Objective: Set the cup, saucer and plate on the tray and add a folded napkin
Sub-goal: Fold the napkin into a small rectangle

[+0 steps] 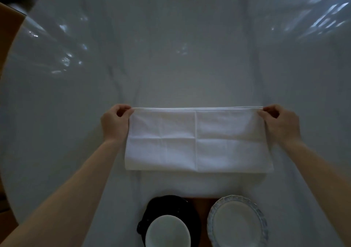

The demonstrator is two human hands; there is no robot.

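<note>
A white cloth napkin [197,140], folded in half into a wide strip, hangs above the table. My left hand [114,122] pinches its upper left corner and my right hand [279,122] pinches its upper right corner, stretching the top edge taut. Below it, near the bottom of the view, a white cup [168,231] stands on a black saucer [163,204]. To the right lies a white plate [237,224] with a scalloped bluish rim. Both rest on a brown wooden tray [201,208], of which only a strip shows between them.
The table [171,57] is covered with a white cloth under shiny clear plastic, wrinkled in places. Its rounded left edge meets a brown wooden chair or floor area [7,38] at the far left.
</note>
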